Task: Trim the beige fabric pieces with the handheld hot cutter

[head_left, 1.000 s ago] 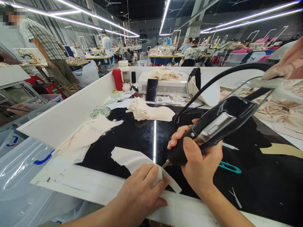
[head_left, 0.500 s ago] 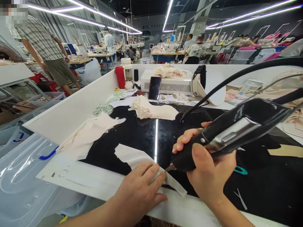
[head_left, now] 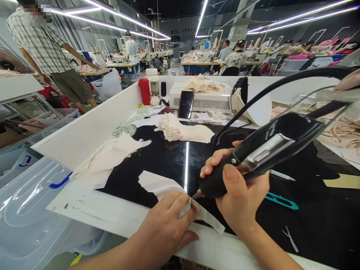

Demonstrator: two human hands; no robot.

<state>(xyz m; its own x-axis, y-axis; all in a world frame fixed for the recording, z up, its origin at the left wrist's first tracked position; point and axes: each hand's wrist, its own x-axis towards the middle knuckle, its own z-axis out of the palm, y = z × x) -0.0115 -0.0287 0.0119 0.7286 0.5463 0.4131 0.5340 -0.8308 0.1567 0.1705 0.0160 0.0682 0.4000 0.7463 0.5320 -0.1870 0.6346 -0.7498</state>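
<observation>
My right hand [head_left: 239,195] wraps around a thick black corded hand tool [head_left: 261,150] with a silver lever. Its short metal tip [head_left: 198,194] meets the edge of a pale fabric piece [head_left: 161,183] at my left fingertips. My left hand [head_left: 171,221] presses this piece near the table's front edge, fingers bent and close together. They cover the middle of the piece, and its narrow end shows to the right of them. Right of my right hand lie a teal thread snipper [head_left: 282,201] and a white pen-like stick [head_left: 282,175].
Stacked fabric pieces [head_left: 185,129] and more pale fabric [head_left: 112,157] lie on the black tabletop. Behind stand a phone [head_left: 186,105], a white vented box [head_left: 208,101] and a red cup [head_left: 144,91]. A black cable [head_left: 253,108] arches rightward. Walls [head_left: 92,120] border the table.
The tool and my right hand have shifted slightly left, uncovering more of the teal snipper and the white stick. My left hand stays on the fabric. A person at far left has stretched out an arm.
</observation>
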